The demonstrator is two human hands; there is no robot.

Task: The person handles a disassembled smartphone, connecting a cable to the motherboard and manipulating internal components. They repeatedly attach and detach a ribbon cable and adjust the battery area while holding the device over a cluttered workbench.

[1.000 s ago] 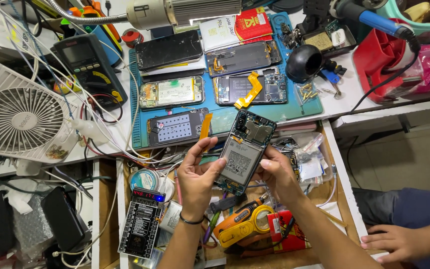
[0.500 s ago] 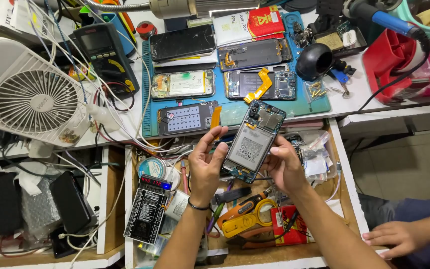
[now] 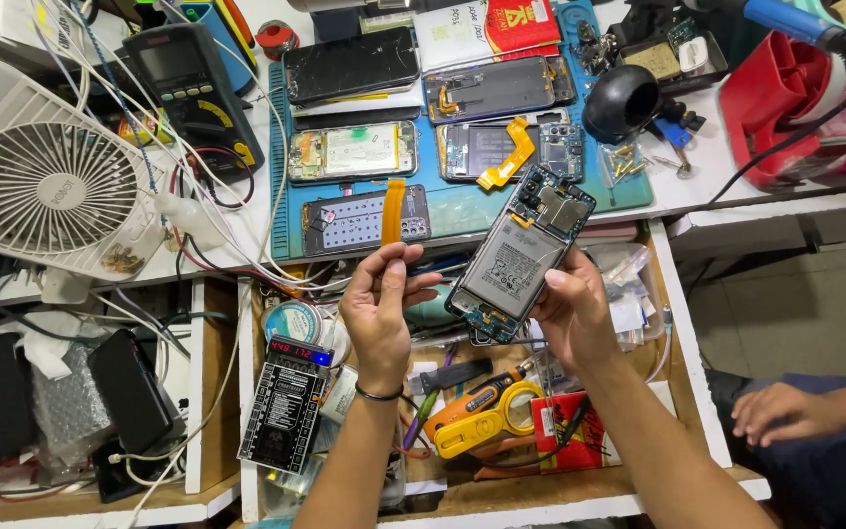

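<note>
My right hand [image 3: 575, 313] holds an opened phone [image 3: 521, 257] tilted, its back cover off, showing the grey battery and circuit board. My left hand [image 3: 384, 309] hovers just left of the phone without touching it. Its fingers are loosely curled beside the raised thumb, and I see nothing in them. Both hands are over an open drawer [image 3: 678, 323] crammed with tools. On the blue work mat [image 3: 462, 206] behind lie several other dismantled phones, one with a yellow flex cable [image 3: 507, 157].
A white fan [image 3: 46, 181] and a multimeter [image 3: 193, 88] stand at left amid tangled wires. A black tester board [image 3: 286, 402] and yellow pliers [image 3: 477, 426] lie in the drawer. A red container [image 3: 775, 103] sits at right. Another person's hand [image 3: 785, 411] rests at lower right.
My left hand has let go of the phone and drawn slightly left. The right hand now holds the phone alone, a bit farther right.
</note>
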